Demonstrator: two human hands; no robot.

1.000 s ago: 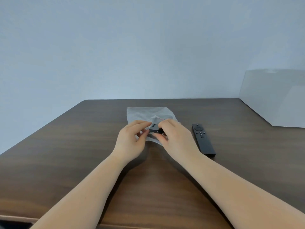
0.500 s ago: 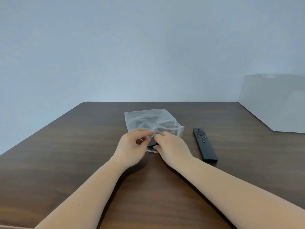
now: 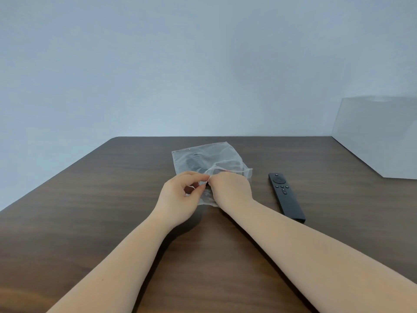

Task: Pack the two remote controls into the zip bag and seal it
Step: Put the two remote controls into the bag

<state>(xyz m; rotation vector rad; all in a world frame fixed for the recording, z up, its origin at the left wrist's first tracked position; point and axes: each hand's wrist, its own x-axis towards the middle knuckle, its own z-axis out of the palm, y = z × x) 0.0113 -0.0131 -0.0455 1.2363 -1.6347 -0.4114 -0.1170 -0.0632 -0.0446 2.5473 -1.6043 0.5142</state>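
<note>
A clear zip bag lies in the middle of the dark wooden table. A dark remote shows dimly through the plastic, inside the bag. My left hand pinches the bag's near edge by its mouth. My right hand presses against the same edge, its fingertips touching those of the left; what they hold is hidden. A second black remote lies flat on the table to the right of the bag, apart from both hands.
A grey-white box stands at the back right of the table. A plain pale wall rises behind the table's far edge.
The dark remote, held at the bag's mouth a second ago, has slid deeper into the bag. Both hands have closed together on the bag's near edge.
</note>
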